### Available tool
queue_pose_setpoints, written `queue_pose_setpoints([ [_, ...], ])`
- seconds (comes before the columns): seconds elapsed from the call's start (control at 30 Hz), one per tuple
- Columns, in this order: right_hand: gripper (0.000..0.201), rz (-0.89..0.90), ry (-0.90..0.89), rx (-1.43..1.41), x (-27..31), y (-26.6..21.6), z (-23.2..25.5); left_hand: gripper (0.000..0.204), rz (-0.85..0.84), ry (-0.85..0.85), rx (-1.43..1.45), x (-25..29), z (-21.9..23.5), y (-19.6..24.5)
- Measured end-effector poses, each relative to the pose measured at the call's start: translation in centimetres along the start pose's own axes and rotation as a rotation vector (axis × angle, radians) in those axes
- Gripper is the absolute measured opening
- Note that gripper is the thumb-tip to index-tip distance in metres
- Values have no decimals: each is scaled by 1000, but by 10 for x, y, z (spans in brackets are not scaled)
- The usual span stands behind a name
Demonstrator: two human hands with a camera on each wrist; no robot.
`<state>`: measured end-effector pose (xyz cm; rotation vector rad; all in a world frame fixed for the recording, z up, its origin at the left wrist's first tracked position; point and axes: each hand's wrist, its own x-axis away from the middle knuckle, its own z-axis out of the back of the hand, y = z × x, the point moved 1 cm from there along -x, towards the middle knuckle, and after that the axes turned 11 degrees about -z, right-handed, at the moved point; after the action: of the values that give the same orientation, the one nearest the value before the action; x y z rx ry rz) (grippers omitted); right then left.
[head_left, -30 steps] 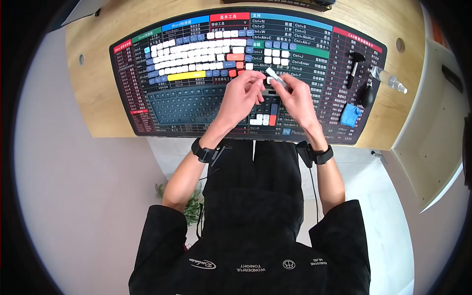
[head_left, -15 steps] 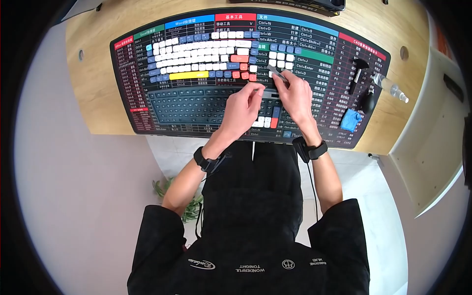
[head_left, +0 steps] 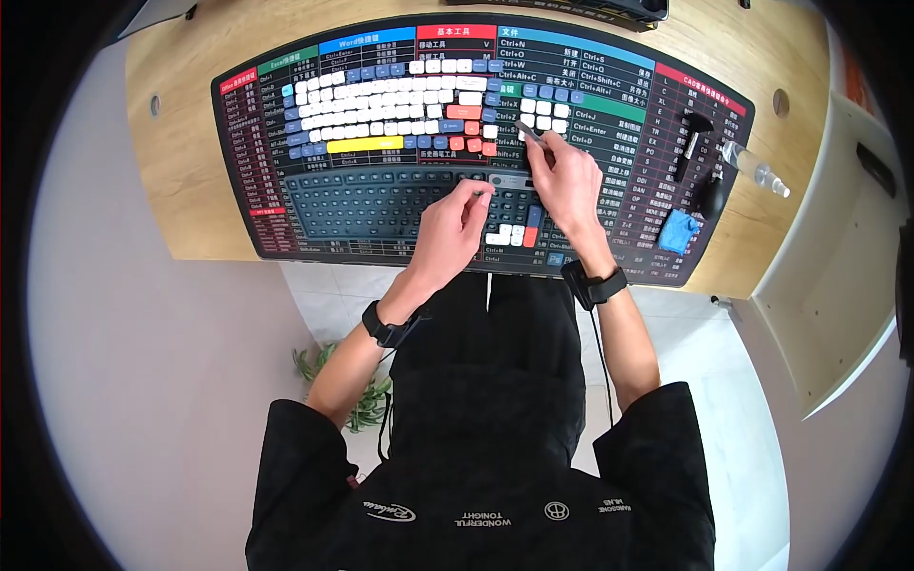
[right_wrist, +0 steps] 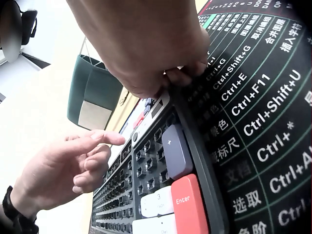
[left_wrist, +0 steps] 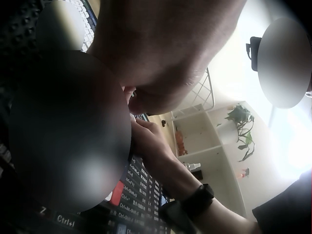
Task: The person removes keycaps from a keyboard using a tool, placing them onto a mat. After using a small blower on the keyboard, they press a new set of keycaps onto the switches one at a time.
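Note:
In the head view my right hand [head_left: 568, 181] pinches a slim grey tool [head_left: 529, 131], its tip beside the white number-pad keycaps [head_left: 545, 116] lying on the mat. My left hand [head_left: 449, 230] hovers over the keyboard [head_left: 357, 205], which is mostly stripped to its switches. Seen from the right wrist, that left hand has one finger stretched out and the others loosely curled, with nothing visible in it. A dark plus keycap [right_wrist: 177, 151], a red Enter keycap [right_wrist: 189, 204] and several white ones sit on the keyboard's number pad. The right fingertips are partly hidden there.
Removed keycaps [head_left: 381, 109] lie in rows on the printed desk mat [head_left: 609, 162], a yellow space bar [head_left: 366, 145] among them. Rightward are a black brush [head_left: 697, 125], a black air blower [head_left: 711, 197], a clear bottle [head_left: 757, 169] and a blue cloth [head_left: 679, 231].
My hands have moved apart: the left went down and left over the keyboard. The right kept the grey tool and turned its tip toward the loose number-pad keycaps.

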<state>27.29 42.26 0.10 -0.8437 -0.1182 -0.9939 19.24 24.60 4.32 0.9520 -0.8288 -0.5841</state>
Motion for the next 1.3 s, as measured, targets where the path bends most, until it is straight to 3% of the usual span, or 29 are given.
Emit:
queue_pose_setpoints([
  [0.23, 40, -170, 94, -215, 26, 23, 25, 12, -24, -64, -64, 21, -5, -12],
  [0.3, 37, -175, 53, -161, 48, 40, 28, 16, -50, -91, -83, 30, -10, -19],
  [0.47, 15, 51, -235, -4, 110, 56, 29, 29, -201, -113, -285, 45, -26, -23],
  [0.57, 14, 86, -225, 42, 122, 48, 23, 31, -242, -81, -337, 45, -32, -26],
  [0.73, 16, 115, -126, 161, 117, 36, 4, 32, -240, -47, -405, 43, -38, -35],
  [0.87, 16, 155, -146, 325, 110, 28, 1, 29, -278, -47, -426, 41, -39, -35],
  [1.07, 15, 395, -122, 416, 89, 28, 4, 26, -355, -43, -412, 37, -39, -43],
  [1.17, 22, 437, -188, 422, 78, 20, 7, 26, -369, -43, -398, 37, -38, -42],
  [1.23, 29, 367, -320, 467, 73, 12, 11, 26, -368, -41, -393, 37, -37, -42],
  [1.3, 32, 334, -333, 470, 71, 8, 14, 26, -353, -42, -398, 37, -38, -41],
])
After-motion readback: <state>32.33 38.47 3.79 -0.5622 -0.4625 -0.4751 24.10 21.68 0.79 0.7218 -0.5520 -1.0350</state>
